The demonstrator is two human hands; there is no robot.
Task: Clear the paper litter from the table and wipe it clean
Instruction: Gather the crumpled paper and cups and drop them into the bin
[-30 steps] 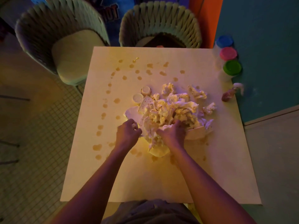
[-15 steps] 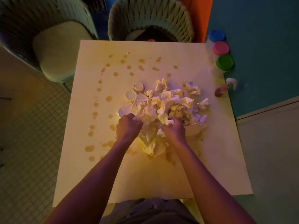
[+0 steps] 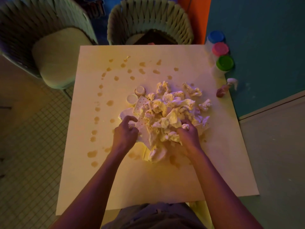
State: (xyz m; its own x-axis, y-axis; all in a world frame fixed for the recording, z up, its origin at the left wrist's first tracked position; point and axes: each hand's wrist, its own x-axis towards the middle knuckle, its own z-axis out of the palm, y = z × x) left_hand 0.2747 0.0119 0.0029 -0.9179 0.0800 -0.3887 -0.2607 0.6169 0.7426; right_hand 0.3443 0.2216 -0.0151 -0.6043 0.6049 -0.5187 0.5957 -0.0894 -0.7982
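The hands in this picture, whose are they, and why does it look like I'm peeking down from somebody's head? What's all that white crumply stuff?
The camera sits on a person's head and looks down, so you see their own two arms. The left hand and the right hand reach into a pile of crumpled paper in the middle of a table. The right hand has its fingers curled around some of the paper. The left hand's fingers are curled at the pile's edge; what they hold is hard to see. Two small paper cups stand beside the pile, and brownish spill spots dot the table. Three tubs with coloured lids and a spray bottle stand at the far right edge.
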